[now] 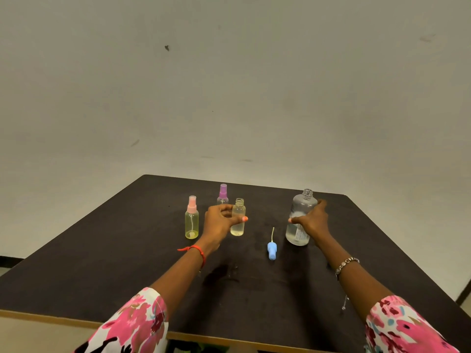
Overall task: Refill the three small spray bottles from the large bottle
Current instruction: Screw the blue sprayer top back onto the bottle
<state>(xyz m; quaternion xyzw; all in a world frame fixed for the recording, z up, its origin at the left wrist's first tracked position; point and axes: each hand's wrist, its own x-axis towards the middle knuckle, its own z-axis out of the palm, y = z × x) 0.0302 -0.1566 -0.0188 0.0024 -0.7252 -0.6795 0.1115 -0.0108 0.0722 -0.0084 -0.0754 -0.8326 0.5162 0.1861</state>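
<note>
I see my left hand (218, 223) curled round the uncapped small bottle (237, 228) standing on the table (102, 263). My right hand (311, 220) grips the open large bottle (302, 205), and its label print is too small to read. The blue spray cap (272, 250) lies between them. The pink-capped bottle (191, 222) and purple-capped bottle (223, 193) stand to the left.

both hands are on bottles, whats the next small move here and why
Probably lift the large bottle with the right hand and tilt its open neck over the uncapped small bottle, which the left hand grips upright. Both necks are open, the blue spray cap lies on the table, and the small bottle looks only partly filled.
</note>
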